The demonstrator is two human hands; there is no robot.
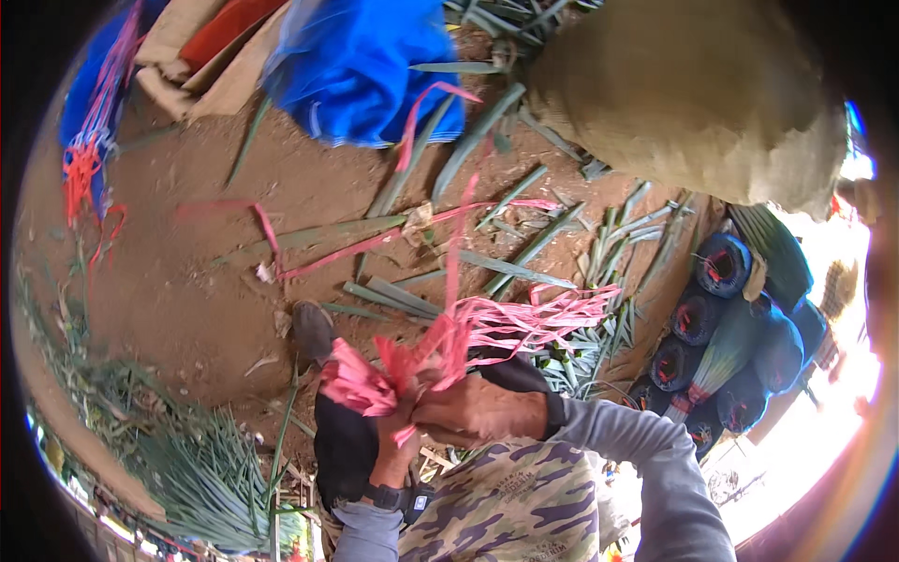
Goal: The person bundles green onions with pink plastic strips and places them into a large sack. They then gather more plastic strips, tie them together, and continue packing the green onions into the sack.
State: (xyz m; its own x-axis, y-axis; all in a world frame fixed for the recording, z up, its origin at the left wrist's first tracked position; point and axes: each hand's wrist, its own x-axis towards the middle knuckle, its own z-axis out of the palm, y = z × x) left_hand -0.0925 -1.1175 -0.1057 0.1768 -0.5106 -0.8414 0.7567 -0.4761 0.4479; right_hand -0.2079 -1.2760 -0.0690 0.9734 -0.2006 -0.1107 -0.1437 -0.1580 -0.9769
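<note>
A bunch of pink plastic strips is gathered in front of my lap. My left hand, with a dark watch at its wrist, is closed around the bunch from below. Beside it, my right hand is closed too, its fingers at the same strips and touching the left hand. Loose ends of pink strip fan out to the right over my dark trouser leg. One strand rises upward, blurred. The fingertips are partly hidden by the plastic.
Cut green onion leaves and a stray pink strip litter the dirt floor. Bundled green onions in blue netting are stacked at right. More green leaves lie lower left. A blue cloth and a brown sack are ahead.
</note>
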